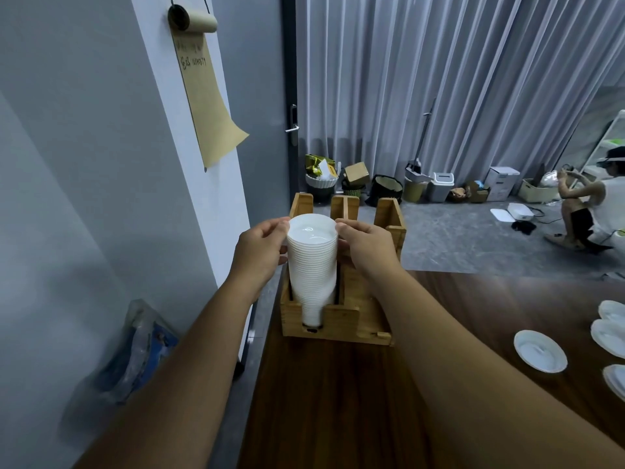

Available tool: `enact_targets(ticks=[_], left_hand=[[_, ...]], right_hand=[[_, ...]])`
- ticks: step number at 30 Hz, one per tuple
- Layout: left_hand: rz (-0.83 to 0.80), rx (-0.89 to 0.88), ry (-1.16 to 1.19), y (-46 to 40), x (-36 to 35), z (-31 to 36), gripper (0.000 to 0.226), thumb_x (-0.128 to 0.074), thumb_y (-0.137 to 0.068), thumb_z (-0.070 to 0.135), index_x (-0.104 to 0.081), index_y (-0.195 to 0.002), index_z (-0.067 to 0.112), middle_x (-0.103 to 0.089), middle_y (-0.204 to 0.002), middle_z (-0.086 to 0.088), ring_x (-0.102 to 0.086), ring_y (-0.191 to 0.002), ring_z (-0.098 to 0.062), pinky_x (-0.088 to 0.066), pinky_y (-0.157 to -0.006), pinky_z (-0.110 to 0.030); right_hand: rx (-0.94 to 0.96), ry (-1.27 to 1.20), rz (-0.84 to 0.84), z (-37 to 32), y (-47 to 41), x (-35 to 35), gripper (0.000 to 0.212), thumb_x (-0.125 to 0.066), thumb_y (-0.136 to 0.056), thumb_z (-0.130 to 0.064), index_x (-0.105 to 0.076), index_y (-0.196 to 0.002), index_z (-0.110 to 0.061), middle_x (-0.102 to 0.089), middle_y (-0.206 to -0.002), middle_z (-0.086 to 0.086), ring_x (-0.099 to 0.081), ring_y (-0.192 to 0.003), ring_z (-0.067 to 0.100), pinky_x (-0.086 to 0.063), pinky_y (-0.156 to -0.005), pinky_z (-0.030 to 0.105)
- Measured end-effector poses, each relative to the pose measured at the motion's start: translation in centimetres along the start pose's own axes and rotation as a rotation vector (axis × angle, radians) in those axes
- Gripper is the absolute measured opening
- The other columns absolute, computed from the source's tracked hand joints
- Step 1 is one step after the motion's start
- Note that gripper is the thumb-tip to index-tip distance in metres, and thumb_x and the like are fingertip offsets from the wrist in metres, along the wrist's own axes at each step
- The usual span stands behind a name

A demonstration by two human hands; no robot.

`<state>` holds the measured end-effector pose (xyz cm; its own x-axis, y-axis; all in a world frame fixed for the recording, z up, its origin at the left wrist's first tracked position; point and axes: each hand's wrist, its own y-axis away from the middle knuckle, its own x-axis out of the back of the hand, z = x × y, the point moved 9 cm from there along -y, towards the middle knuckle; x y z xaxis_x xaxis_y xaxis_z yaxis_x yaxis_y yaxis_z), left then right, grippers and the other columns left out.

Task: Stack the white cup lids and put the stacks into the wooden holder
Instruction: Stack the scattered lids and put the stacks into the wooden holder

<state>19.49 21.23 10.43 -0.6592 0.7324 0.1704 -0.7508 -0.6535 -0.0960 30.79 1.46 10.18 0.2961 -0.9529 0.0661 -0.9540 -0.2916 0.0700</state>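
In left slot of wooden holder [338,328]: lid stack [313,265] pinched by left hand [260,252] and right hand [363,247]; lower straight, keep plumb, release evenly.

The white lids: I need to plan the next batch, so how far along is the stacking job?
Done: a tall stack of white plastic cup lids stands in the left slot of the wooden holder. In hand: the left hand and right hand grip its top. Left: loose white lids lie on the dark wooden table; the right slot looks empty.
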Motion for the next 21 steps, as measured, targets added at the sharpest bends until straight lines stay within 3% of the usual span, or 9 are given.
enact_targets(ticks=[4, 7, 11, 14, 17, 21], left_hand=[[0.013, -0.019, -0.032, 1.0, -0.3, 0.4, 0.037, -0.05, -0.113, 0.047, -0.07, -0.138, 0.03, -0.067, -0.126, 0.011, -0.068, -0.114, -0.017, -0.062, -0.091, -0.037], [0.019, -0.059, -0.099, 1.4, -0.2, 0.5, 0.043, -0.049, -0.112, 0.052, -0.063, -0.146, 0.03, -0.065, -0.137, 0.008, -0.065, -0.126, -0.022, -0.061, -0.102, -0.045], [0.032, -0.062, -0.154, 1.8, -0.2, 0.6, 0.052, -0.046, -0.111, 0.055, -0.055, -0.155, 0.028, -0.058, -0.156, -0.001, -0.06, -0.136, -0.027, -0.055, -0.111, -0.055], [0.107, -0.089, -0.168, 2.3, 0.1, 0.9, 0.048, -0.052, -0.11, 0.053, -0.057, -0.15, 0.026, -0.059, -0.153, -0.004, -0.06, -0.128, -0.022, -0.059, -0.103, -0.044], [0.269, -0.185, -0.234, 3.7, 0.9, 2.0, 0.041, -0.064, -0.106, 0.049, -0.062, -0.136, 0.022, -0.062, -0.142, -0.008, -0.058, -0.111, -0.015, -0.048, -0.075, -0.018], [0.286, -0.375, -0.293, 6.3, -0.4, 4.6, 0.023, -0.072, -0.102, 0.043, -0.065, -0.111, 0.023, -0.067, -0.116, -0.004, -0.062, -0.093, -0.016, -0.043, -0.069, -0.016]], right_hand=[[0.006, 0.002, -0.016, -0.3, 1.0, 1.3, 0.029, -0.065, -0.108, -0.038, -0.077, -0.13, -0.022, -0.076, -0.128, -0.005, -0.066, -0.123, 0.019, -0.056, -0.106, 0.042], [0.023, 0.023, -0.033, 0.1, 2.5, 3.0, 0.018, -0.063, -0.108, -0.045, -0.078, -0.111, -0.036, -0.077, -0.114, -0.013, -0.067, -0.113, 0.013, -0.056, -0.089, 0.032], [0.016, 0.012, -0.063, 1.4, 5.1, 5.1, 0.021, -0.065, -0.106, -0.047, -0.079, -0.116, -0.035, -0.078, -0.112, -0.018, -0.069, -0.114, 0.009, -0.056, -0.1, 0.037], [0.006, 0.022, -0.061, 1.9, 6.6, 6.7, 0.02, -0.064, -0.107, -0.044, -0.08, -0.112, -0.033, -0.08, -0.107, -0.014, -0.071, -0.109, 0.009, -0.057, -0.096, 0.036], [-0.001, 0.004, -0.048, 1.8, 7.6, 8.8, 0.021, -0.063, -0.109, -0.037, -0.081, -0.109, -0.025, -0.082, -0.101, -0.01, -0.073, -0.104, 0.011, -0.057, -0.089, 0.032], [0.019, 0.032, -0.006, 1.9, 8.6, 11.9, 0.024, -0.062, -0.11, -0.032, -0.08, -0.109, -0.016, -0.08, -0.113, 0.004, -0.073, -0.11, 0.019, -0.061, -0.089, 0.035]])
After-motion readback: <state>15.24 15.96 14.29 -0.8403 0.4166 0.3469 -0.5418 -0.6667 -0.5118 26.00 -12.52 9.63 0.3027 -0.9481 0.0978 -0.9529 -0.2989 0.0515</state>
